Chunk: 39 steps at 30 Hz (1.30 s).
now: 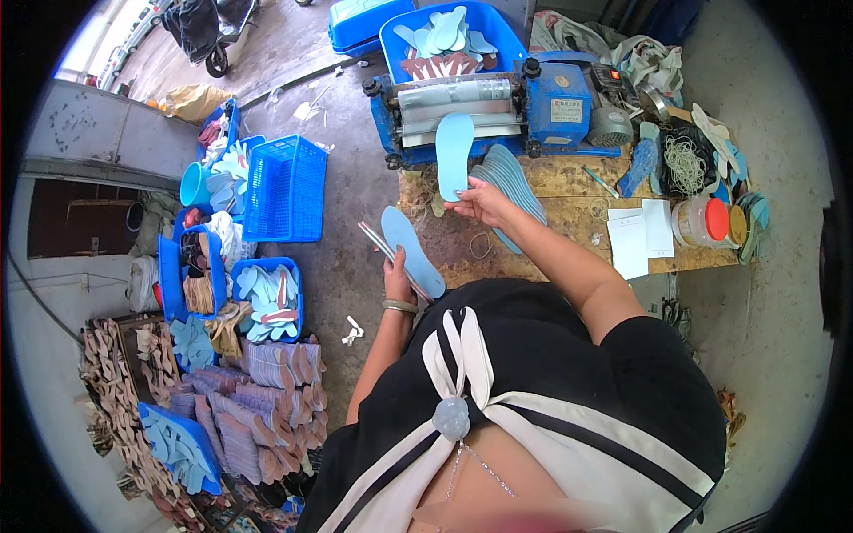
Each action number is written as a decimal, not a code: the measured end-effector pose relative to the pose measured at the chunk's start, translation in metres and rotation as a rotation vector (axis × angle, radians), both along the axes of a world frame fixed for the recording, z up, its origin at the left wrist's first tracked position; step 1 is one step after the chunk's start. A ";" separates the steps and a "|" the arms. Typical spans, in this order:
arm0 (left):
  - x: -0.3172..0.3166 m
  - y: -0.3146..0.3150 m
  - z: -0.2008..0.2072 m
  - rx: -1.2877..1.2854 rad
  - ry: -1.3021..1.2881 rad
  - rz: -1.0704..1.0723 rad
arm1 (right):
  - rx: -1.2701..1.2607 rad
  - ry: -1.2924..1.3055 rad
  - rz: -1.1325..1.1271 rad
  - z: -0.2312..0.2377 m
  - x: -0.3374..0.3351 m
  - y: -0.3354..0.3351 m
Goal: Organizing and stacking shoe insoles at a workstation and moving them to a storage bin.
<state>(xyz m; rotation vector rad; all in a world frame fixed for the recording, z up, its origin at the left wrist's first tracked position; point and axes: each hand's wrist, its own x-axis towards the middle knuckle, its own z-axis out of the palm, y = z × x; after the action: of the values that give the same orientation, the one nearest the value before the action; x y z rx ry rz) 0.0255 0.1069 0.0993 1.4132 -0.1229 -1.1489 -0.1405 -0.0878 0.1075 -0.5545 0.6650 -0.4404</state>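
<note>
My right hand (481, 202) pinches the heel end of a light blue insole (454, 151). That insole's far end lies against the rollers (458, 99) of a blue roller machine (558, 105). Lower and to the left, my left hand (398, 277) is closed around a small stack of insoles, with a blue insole (411, 249) on top; how many lie beneath it I cannot tell. A fanned row of striped-looking blue insoles (508, 188) lies on the wooden table just right of and behind my right hand.
Behind the machine stands a blue bin (391, 40) of insoles. Left on the floor are an empty blue crate (284, 188), a bin of blue pieces (297, 306) and bundled insole stacks (267, 400). White papers (627, 244) and a red-lidded jar (702, 220) sit on the table's right.
</note>
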 end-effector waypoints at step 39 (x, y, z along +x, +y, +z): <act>0.000 -0.008 0.002 -0.034 0.043 0.030 | -0.101 0.191 0.428 -0.016 0.005 0.047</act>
<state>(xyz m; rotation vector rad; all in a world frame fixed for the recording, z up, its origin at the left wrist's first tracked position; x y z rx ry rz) 0.0260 0.0985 0.1011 1.3547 -0.0901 -1.1469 -0.1352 -0.0413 0.0916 -0.8198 0.6862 -0.0186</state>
